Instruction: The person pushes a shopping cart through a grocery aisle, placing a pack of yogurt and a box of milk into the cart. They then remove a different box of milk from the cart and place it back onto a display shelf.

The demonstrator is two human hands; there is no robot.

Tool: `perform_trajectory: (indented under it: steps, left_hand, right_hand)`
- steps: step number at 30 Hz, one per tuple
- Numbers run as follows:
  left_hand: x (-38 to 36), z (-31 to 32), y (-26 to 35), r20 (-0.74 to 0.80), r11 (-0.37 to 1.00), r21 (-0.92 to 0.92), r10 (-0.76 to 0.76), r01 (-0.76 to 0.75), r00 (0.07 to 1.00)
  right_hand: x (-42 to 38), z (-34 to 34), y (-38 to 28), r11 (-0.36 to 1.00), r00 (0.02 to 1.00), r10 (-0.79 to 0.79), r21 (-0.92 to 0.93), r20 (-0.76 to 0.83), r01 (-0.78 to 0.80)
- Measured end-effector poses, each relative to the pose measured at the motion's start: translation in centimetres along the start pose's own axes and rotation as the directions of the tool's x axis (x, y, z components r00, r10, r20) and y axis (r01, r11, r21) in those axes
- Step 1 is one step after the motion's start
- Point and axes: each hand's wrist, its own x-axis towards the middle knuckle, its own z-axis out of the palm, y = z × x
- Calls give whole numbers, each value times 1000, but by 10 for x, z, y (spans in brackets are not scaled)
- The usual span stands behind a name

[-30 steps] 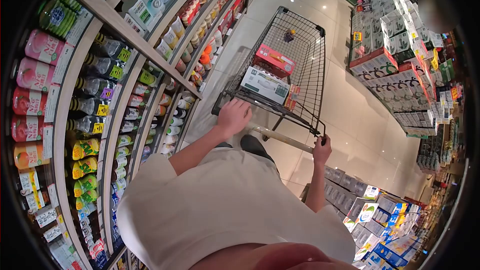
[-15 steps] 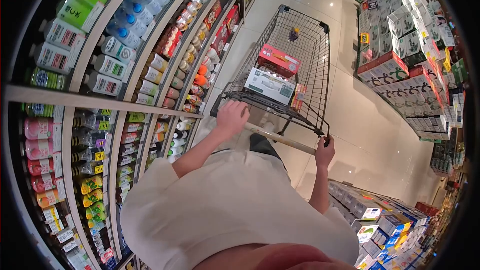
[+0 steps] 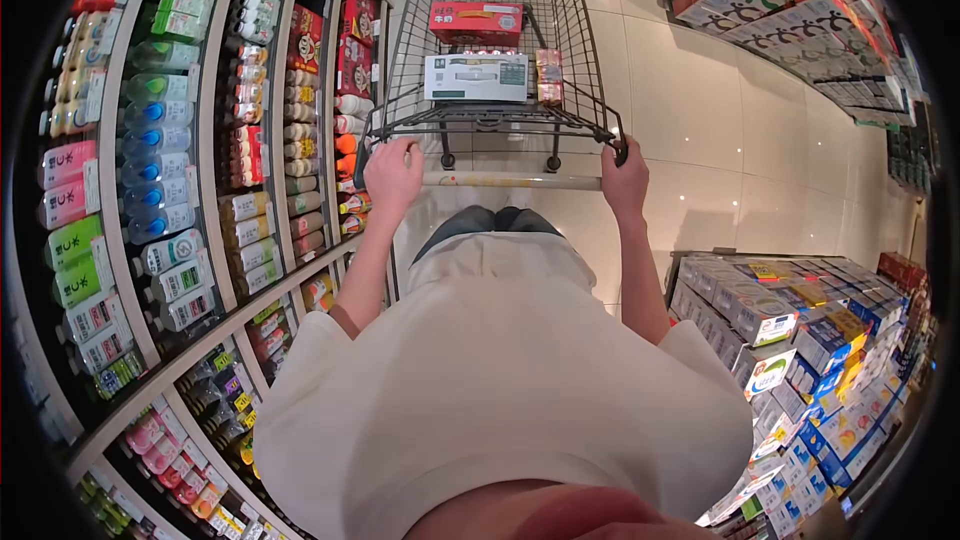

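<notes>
The shopping cart (image 3: 490,50) now points straight up the aisle, having swung round from its slant a second ago, so the push looks squared up. The left hand (image 3: 393,172) and right hand (image 3: 624,178) clamp its handle bar (image 3: 510,181) at either end. Inside the cart lie a white box (image 3: 475,77) and, beyond it, a red box (image 3: 476,20). Left of the cart run drink shelves (image 3: 180,140); right, stacked cartons (image 3: 790,320), labels unreadable.

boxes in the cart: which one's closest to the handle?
The white-and-green flat carton, lying just beyond the cart handle bar. The red carton sits farther forward; the small pink-orange pack lies beside the white one.
</notes>
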Motion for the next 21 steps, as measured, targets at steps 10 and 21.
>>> perform_trajectory:
  steps: [10,21]
  left_hand:
    - [101,26,-1,-31,1000,-5,30,-30,999]
    - [245,44,-33,233,337,-879,-311,337,921]
  right_hand:
    - [107,23,-24,1000,999,-18,-14,-35,17]
    - [225,13,-79,992,998,-23,-123,-58,16]
